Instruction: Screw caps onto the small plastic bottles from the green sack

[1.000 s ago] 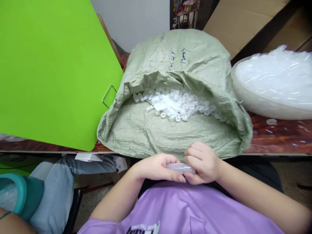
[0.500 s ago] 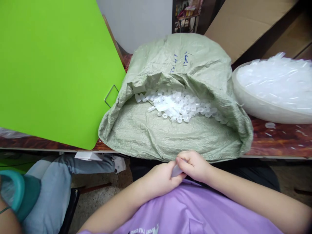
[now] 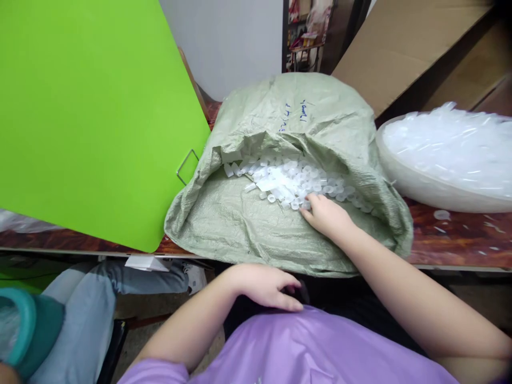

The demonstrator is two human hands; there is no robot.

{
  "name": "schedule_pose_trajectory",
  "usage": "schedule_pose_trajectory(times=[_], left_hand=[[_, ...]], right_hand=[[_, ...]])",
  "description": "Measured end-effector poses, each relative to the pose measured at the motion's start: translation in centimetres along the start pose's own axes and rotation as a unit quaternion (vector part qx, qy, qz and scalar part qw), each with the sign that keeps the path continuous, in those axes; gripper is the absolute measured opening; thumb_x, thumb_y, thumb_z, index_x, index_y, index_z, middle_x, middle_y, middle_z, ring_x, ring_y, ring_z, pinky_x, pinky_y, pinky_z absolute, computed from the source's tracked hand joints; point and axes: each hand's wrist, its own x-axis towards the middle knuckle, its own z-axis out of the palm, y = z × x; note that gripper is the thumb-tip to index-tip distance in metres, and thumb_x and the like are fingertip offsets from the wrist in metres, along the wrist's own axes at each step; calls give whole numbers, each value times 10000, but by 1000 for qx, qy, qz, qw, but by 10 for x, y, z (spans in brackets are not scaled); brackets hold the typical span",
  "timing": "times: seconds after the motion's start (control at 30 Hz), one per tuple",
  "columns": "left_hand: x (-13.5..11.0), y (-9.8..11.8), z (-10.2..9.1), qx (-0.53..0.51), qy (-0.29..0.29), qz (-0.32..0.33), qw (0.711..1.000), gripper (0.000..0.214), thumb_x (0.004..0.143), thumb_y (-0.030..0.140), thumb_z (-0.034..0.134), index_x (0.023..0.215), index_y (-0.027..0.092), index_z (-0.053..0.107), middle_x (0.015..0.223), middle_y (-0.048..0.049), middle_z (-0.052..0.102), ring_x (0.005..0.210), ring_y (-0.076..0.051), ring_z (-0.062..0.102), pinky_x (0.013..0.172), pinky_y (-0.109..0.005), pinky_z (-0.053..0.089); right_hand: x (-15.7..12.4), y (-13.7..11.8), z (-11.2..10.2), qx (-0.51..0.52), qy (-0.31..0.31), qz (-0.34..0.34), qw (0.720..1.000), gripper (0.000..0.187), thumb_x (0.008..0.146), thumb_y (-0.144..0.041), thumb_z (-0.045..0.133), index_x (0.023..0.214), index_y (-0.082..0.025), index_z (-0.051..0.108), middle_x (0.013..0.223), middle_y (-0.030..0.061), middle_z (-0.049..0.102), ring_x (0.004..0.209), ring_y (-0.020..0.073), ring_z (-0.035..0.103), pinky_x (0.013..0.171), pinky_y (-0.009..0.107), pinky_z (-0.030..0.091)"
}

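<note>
A pale green woven sack (image 3: pixel 256 224) lies open on the wooden table, with a heap of small translucent white plastic caps (image 3: pixel 292 178) in its mouth. My right hand (image 3: pixel 326 215) reaches into the sack, fingers bent down onto the near edge of the heap. Whether it grips a cap is hidden. My left hand (image 3: pixel 266 285) rests low against my purple shirt, fingers curled downward, and what lies under them is not visible.
A large bright green board (image 3: pixel 88 112) leans at the left. A clear bag full of translucent plastic pieces (image 3: pixel 448 154) sits at the right, cardboard (image 3: pixel 400 48) behind it. Loose caps (image 3: pixel 442 215) lie on the table. A person's jeans-clad leg (image 3: pixel 92 298) shows at lower left.
Both hands were together at my lap on a small translucent tube. My right hand has since left it and moved up into the sack onto the caps. The left hand stays low.
</note>
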Motion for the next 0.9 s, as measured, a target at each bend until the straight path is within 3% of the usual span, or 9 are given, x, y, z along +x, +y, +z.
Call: schedule_pose_trajectory(times=[0.07, 0.13, 0.17, 0.23, 0.3, 0.4, 0.53, 0.67, 0.9], left_hand=[[-6, 12, -27, -22, -2, 15, 1000, 363, 871, 421, 438, 1092, 178, 594, 1000, -56, 674, 879, -154, 628, 774, -241, 467], [-2, 16, -57, 26, 183, -19, 983, 352, 916, 375, 333, 1059, 177, 587, 994, -47, 664, 873, -139, 612, 773, -241, 468], [4, 14, -73, 94, 289, -56, 951, 363, 927, 348, 297, 1075, 170, 576, 1026, -61, 649, 915, -155, 596, 803, -264, 459], [23, 5, -101, 243, 406, -162, 866, 347, 919, 312, 324, 1124, 155, 556, 1122, -104, 602, 1026, -200, 552, 882, -313, 428], [43, -6, -123, 325, 418, -224, 818, 310, 877, 269, 418, 1112, 126, 562, 1145, -143, 575, 1065, -243, 529, 888, -335, 423], [61, -15, -140, 353, 406, -237, 809, 264, 824, 186, 480, 1057, 116, 584, 1085, -147, 593, 1028, -256, 551, 854, -331, 439], [55, -12, -135, 378, 415, -253, 788, 260, 807, 113, 439, 1032, 100, 568, 1042, -152, 598, 970, -261, 579, 807, -342, 450], [27, 2, -111, 387, 434, -274, 766, 266, 797, 118, 412, 1032, 103, 535, 1004, -146, 601, 931, -255, 583, 767, -329, 438], [-2, 29, -49, 167, 358, -138, 908, 146, 757, 319, 468, 800, 195, 530, 685, 0, 583, 590, -138, 522, 498, -235, 331]], right_hand=[[2, 0, 7, 4, 4, -6, 1000, 316, 851, -346, 451, 1069, -134, 535, 1021, 157, 603, 876, 285, 600, 681, 337, 412], [2, 0, 10, 13, 9, -6, 1000, 300, 841, -313, 449, 1054, -121, 540, 1014, 169, 597, 875, 293, 596, 696, 349, 418], [1, 0, 10, 20, 11, -5, 1000, 298, 833, -299, 449, 1052, -118, 540, 1010, 171, 596, 872, 294, 595, 700, 353, 421], [-3, 2, 8, 39, 16, -4, 999, 302, 815, -278, 450, 1057, -122, 541, 999, 162, 597, 862, 288, 595, 703, 353, 429], [-10, 5, 5, 64, 21, -5, 998, 312, 808, -271, 444, 1069, -132, 542, 981, 141, 602, 839, 262, 600, 707, 338, 440], [-24, 11, 2, 105, 29, -21, 994, 318, 838, -244, 388, 1105, -162, 540, 1018, 98, 603, 881, 203, 598, 774, 288, 447], [-45, 16, 0, 204, 70, -40, 976, 316, 877, -240, 331, 1120, -191, 527, 1078, 71, 589, 1006, 181, 555, 856, 279, 427], [-57, 8, -3, 355, 86, -9, 931, 305, 881, -351, 412, 1136, -196, 473, 797, 24, 581, 701, 160, 566, 640, 276, 459], [-65, -16, -15, 379, 101, -177, 902, 278, 900, -336, 431, 1125, -212, 538, 950, 71, 600, 849, 179, 574, 774, 327, 475]])
